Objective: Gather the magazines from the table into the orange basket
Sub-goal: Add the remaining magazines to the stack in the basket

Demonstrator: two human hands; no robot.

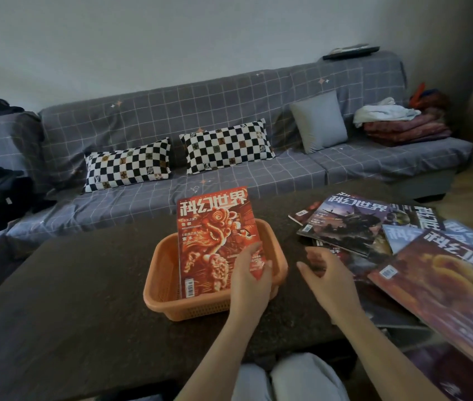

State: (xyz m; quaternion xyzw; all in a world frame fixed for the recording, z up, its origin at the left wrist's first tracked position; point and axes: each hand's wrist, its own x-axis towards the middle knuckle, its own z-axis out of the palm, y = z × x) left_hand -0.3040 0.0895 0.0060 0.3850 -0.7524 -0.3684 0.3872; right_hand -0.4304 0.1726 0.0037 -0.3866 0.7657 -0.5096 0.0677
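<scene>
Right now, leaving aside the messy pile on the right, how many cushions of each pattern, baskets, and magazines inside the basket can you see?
Checkered cushions: 2
Plain grey cushion: 1
Orange basket: 1
Red magazine in the basket: 1
Total: 5

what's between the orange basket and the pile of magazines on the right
In the head view, the right hand hovers open over a bare strip of dark table between the orange basket and the magazine pile. Nothing else lies there.

A home living room — covered sofa [229, 134], checkered pillows [127, 164].
</scene>
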